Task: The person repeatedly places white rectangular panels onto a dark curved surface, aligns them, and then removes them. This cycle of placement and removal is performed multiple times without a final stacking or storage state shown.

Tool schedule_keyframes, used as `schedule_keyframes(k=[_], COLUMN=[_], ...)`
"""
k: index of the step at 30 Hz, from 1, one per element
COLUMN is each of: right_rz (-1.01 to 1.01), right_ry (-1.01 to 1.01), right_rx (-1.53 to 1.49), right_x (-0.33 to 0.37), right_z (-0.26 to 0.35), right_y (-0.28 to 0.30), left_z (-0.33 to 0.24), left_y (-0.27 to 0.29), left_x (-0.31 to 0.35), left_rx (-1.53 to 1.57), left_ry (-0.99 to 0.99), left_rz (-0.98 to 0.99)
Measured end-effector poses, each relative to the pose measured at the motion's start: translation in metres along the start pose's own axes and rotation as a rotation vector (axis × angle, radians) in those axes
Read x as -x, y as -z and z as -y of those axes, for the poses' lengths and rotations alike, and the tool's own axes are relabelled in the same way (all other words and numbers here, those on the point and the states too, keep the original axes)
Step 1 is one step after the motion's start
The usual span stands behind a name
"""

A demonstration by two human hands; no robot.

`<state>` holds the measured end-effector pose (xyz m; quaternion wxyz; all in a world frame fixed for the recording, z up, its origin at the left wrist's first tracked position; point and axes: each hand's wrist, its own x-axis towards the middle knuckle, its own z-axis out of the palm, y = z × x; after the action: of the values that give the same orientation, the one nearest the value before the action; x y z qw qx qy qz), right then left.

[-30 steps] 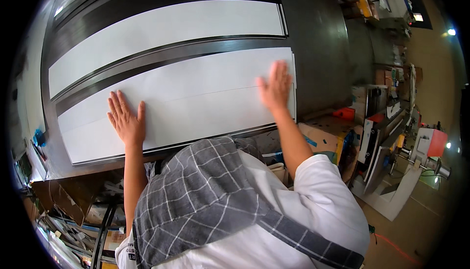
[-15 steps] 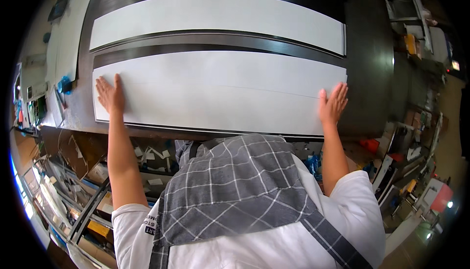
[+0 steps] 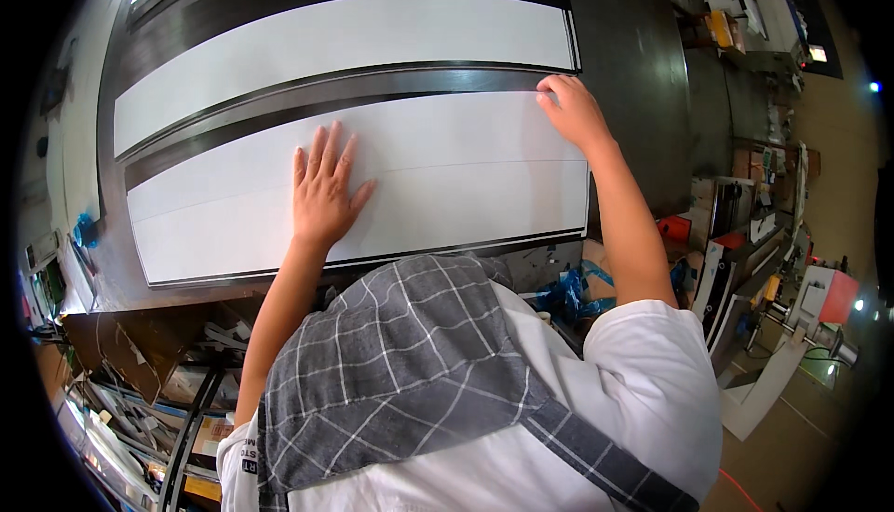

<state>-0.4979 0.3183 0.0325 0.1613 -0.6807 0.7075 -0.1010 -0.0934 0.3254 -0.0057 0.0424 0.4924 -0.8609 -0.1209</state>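
Near side of the desk (image 3: pixel 629 93), I've got the white sheet (image 3: pixel 447 209) under the left hand (image 3: pixel 322 200), fingers spread, right hand (image 3: pixel 575 114) curled at the sheet's far right corner, can't tell if pinching, so one-sided tug could skew it.

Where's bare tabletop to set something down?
Dark table: bare right of upper white panel and lower white panel, to the table's right edge. Crowded: lower white panel, left hand on it, right hand at its far right corner.

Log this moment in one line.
left hand: spread flat on near white panel | right hand: at its far right corner | far white panel: lying beyond
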Motion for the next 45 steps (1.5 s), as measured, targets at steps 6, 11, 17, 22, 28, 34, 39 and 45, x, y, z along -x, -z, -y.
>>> schedule_keyframes(k=[6,11,17,22,28,34,39,45], right_rz=[0.076,0.341,0.515,0.245,0.285,0.274,0.263,0.187], right_ry=[-0.033,-0.164,-0.683,-0.559,-0.599,-0.608,-0.593,-0.556], right_rx=[0.103,-0.187,-0.49,-0.962,-0.463,-0.444,-0.434,-0.359], right_x=[-0.017,-0.017,0.012,0.043,0.044,0.046,0.048,0.049], right_z=[-0.003,-0.007,-0.079,-0.068,-0.098,-0.107,-0.109,-0.098], right_y=[0.005,0.041,0.06,0.054,0.015,0.004,0.005,0.01], left_z=[-0.003,-0.005,-0.006,-0.005,-0.005,-0.007,-0.006,-0.009], left_y=[-0.003,-0.001,-0.003,-0.003,-0.007,-0.005,-0.006,-0.004], left_x=[-0.001,-0.003,-0.003,-0.002,-0.004,-0.003,-0.003,-0.006], left_rx=[-0.017,-0.037,-0.047,-0.054,-0.073,-0.074,-0.078,-0.063], left_ry=[0.048,0.066,0.067,0.06,0.073,0.073,0.062,0.062], left_rz=[0.028,0.047,0.042,0.026,0.053,0.065,0.059,0.067])
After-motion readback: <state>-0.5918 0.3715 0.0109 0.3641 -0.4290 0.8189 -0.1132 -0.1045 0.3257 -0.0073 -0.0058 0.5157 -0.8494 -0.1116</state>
